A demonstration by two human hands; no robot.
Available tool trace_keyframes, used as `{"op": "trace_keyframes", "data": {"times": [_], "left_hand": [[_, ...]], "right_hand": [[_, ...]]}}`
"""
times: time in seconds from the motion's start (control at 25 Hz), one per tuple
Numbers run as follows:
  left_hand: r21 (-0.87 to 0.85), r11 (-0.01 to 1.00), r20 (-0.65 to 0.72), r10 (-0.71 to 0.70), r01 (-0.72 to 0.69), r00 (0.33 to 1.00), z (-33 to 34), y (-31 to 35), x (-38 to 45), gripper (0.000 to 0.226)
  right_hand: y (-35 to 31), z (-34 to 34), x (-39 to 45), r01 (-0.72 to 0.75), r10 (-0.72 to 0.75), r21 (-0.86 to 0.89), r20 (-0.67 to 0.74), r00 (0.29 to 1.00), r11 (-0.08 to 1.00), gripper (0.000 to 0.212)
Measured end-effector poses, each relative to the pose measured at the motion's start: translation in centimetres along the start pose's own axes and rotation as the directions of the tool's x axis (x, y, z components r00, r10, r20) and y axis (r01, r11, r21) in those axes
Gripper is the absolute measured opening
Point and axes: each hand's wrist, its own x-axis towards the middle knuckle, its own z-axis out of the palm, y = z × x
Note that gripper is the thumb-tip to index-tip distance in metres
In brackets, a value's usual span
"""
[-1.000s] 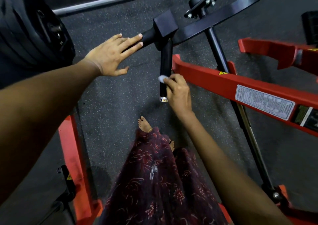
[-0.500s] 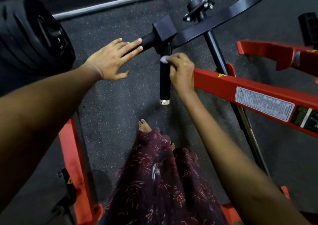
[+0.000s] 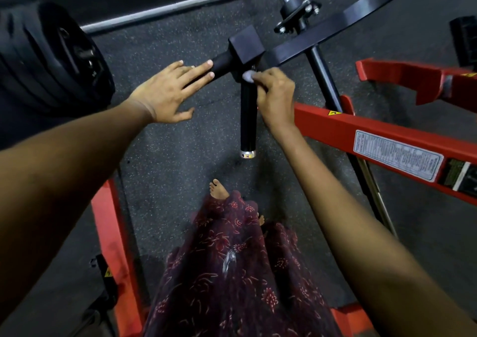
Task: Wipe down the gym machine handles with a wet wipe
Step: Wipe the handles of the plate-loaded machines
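The right hand [image 3: 275, 96] pinches the wet wipe [image 3: 248, 75] against the top of the downward handle [image 3: 247, 114], fingers curled round it. The left hand [image 3: 170, 92] rests spread fingers on the side handle [image 3: 222, 64]. Judging by this, wiping is midway, with the side handle probably left.

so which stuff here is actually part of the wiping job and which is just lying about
In the job:
wet wipe
vertical handle
side handle
right hand
left hand

Just there:
weight plates
red frame
label sticker
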Motion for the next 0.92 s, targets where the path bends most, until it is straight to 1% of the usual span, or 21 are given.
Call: {"op": "trace_keyframes", "data": {"times": [0.12,0.2,0.24,0.28,0.36,0.44,0.48,0.52,0.6,0.68,0.72,0.76,0.84,0.92], "left_hand": [[0.0,1.0,-0.007,0.001,-0.001,1.0,0.1,0.1,-0.1,0.083],[0.01,1.0,-0.018,0.012,-0.012,1.0,0.1,0.0,-0.1,0.083],[0.01,1.0,-0.018,0.013,-0.013,1.0,0.1,-0.1,-0.1,0.083],[0.006,1.0,-0.016,0.01,-0.01,1.0,0.1,0.0,-0.1,0.083],[0.006,1.0,-0.011,-0.001,0.001,1.0,0.0,0.1,-0.1,0.083],[0.005,1.0,-0.011,-0.001,0.002,1.0,0.1,0.1,-0.1,0.082],[0.007,1.0,-0.015,-0.001,0.001,1.0,0.1,0.0,0.0,0.082],[0.012,1.0,-0.016,-0.003,0.004,1.0,0.1,0.0,0.0,0.082],[0.007,1.0,-0.015,-0.002,0.002,1.0,0.2,0.0,-0.1,0.082],[0.012,1.0,-0.025,0.01,-0.009,1.0,0.3,-0.1,-0.1,0.083],[0.017,1.0,-0.025,0.013,-0.013,1.0,0.3,-0.2,-0.1,0.083],[0.017,1.0,-0.023,0.012,-0.011,1.0,0.3,-0.2,-0.2,0.083],[0.012,1.0,-0.018,0.006,-0.006,1.0,0.2,0.0,-0.2,0.083],[0.011,1.0,-0.015,0.005,-0.005,1.0,0.1,0.0,-0.2,0.083]], "right_hand": [[0.5,-1.2,-4.1,0.042,-0.044,0.013,0.137,0.99,0.999,0.027],[0.5,-2.4,-3.6,0.077,-0.071,-0.015,0.247,0.966,0.997,0.027],[0.3,-2.7,-2.2,0.088,-0.076,-0.035,0.26,0.963,0.996,0.027],[0.1,-2.6,-0.6,0.091,-0.08,-0.041,0.227,0.971,0.995,0.026],[-0.5,-1.9,2.1,0.045,-0.04,-0.04,0.119,0.992,0.998,0.023],[-0.9,-0.8,2.0,0.007,-0.004,-0.042,0.068,0.998,0.999,0.022],[-0.7,-0.4,1.0,0.005,-0.002,-0.035,0.06,0.998,0.999,0.025],[-0.4,-0.3,-0.4,0.012,-0.01,-0.029,0.08,0.997,1.0,0.028],[-0.1,-1.2,-3.0,0.034,-0.031,-0.017,0.182,0.983,0.999,0.028],[-0.2,-2.7,-3.1,0.052,-0.04,-0.028,0.314,0.948,0.998,0.028],[-0.5,-3.0,-2.2,0.067,-0.052,-0.032,0.333,0.941,0.997,0.029],[-0.8,-3.0,-0.9,0.075,-0.061,-0.036,0.302,0.951,0.997,0.029],[-1.3,-2.3,1.4,0.021,-0.008,-0.065,0.184,0.983,0.998,0.024],[-1.9,-1.2,1.5,0.002,0.01,-0.12,0.098,0.995,0.993,0.02]]}}
